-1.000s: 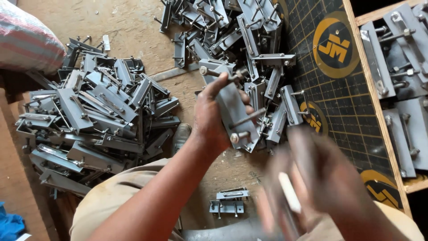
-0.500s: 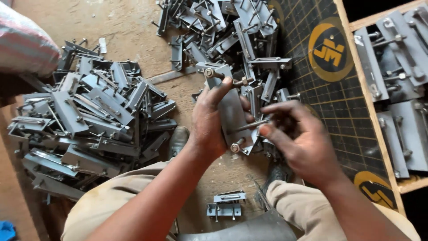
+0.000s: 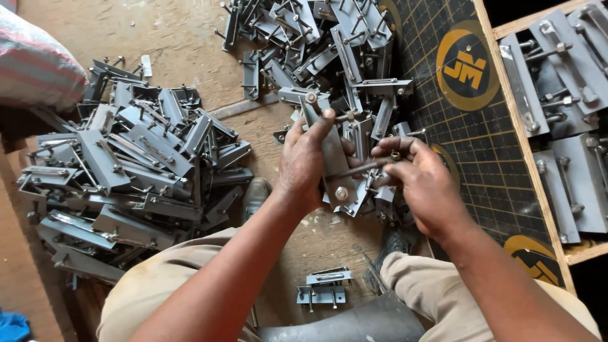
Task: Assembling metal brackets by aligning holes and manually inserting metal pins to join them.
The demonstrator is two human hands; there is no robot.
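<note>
Floor: a dusty wooden floor (image 3: 158, 44), with a dark gridded mat (image 3: 481, 145) bearing yellow round emblems at 2 o'clock.
Piles: a heap of grey metal brackets (image 3: 133, 171) at 9 o'clock, a second heap (image 3: 316, 38) at 12 o'clock, more laid flat in a wooden-edged tray (image 3: 570, 126) at 3 o'clock.
Left hand: left hand (image 3: 304, 164) wrapped around a grey bracket (image 3: 329, 158), fingers closed on its flat bar.
Bracket axis: long axis runs from 11 o'clock down to 5 o'clock, a bolt head showing at its lower end.
Right hand: right hand (image 3: 424, 183) at 3 o'clock of the bracket, fingers pinched narrow on a thin metal rod (image 3: 361, 168).
Rod to bracket: the rod lies nearly level, its free end pointing toward 9 o'clock and meeting the bracket's side.
Nearer hand: the left already has the bracket; the right touches it only through the rod.
Near the knees: a small finished bracket (image 3: 326, 286) at 6 o'clock.
</note>
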